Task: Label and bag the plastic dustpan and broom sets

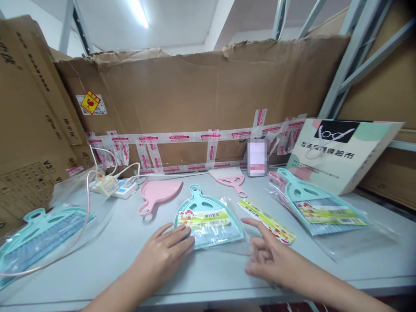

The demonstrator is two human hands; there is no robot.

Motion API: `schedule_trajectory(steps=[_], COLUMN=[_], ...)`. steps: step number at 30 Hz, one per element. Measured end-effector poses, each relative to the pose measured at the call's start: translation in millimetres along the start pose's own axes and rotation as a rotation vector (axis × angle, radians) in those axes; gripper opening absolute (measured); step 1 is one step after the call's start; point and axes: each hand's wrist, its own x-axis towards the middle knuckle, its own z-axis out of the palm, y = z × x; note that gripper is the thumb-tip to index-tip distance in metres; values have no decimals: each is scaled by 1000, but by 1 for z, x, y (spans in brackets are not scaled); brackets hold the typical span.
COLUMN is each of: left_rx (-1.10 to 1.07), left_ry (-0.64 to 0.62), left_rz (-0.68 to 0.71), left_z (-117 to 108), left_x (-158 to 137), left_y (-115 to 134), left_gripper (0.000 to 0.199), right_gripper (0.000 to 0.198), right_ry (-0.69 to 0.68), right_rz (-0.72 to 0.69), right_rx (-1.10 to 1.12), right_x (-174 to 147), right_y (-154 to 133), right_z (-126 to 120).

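Observation:
A light-blue dustpan set in a clear plastic bag lies at the middle of the table, its handle away from me. A yellow-green printed label strip shows on it. My left hand rests flat, fingers stretched over the dustpan's left front corner. At its right side is my right hand, index finger stretched toward the dustpan's edge and the other fingers curled; I see nothing held in it. Whether the index fingertip touches the bag is unclear. A loose label strip lies just beyond this hand.
A pink dustpan and pink brush lie behind. Bagged blue sets lie at left and right. A power strip with cables, a blurred upright phone-like object, a paper bag and cardboard border the table.

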Motion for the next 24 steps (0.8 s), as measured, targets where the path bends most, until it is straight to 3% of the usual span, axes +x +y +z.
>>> schedule_trajectory(steps=[3,5,8,11,16,19,24], left_rx=[41,87,171,220,75,-71,-224], left_ry=[91,218,289,252,184,140,81], left_rz=[77,135,212,236,133,-28,-277], left_z=[-1,-1,-1,-1,0,-3,-7], left_x=[-3,-6,-10,-16,-20,-13,5], left_y=[-5,-7,-10,-15,-18,-12,-2], left_gripper=[31,31,34,39,32,24,25], right_gripper=[86,68,38,29,24,22,23], right_ry=[182,240,181,132,100,131,180], right_rz=[-253,-451,-739,-884,-876,-789,-657], right_rx=[-469,-670,-823,-845,-801,-798,-713], right_x=[-3,-1,5,10,13,14,21], right_y=[6,6,2,-1,-2,-3,-4], right_z=[-8,-8,-1,6,10,13,20])
